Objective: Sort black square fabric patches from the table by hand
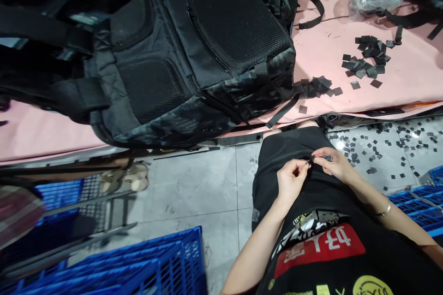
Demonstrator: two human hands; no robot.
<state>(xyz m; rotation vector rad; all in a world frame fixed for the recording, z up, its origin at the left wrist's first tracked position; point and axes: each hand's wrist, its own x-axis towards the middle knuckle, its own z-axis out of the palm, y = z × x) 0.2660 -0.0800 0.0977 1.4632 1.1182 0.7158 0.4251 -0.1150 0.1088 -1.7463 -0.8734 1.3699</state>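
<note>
Over our dark-clothed lap (284, 147), our left hand (291, 179) and right hand (334, 164) meet, fingertips of both pinched on a small black piece (311, 160) between them. Ahead, a large black backpack (180, 64) lies on a pink-covered table (332, 105), loose dark squares (375, 54) clustered to its right. More squares litter the grey tiled floor (190, 193).
</note>
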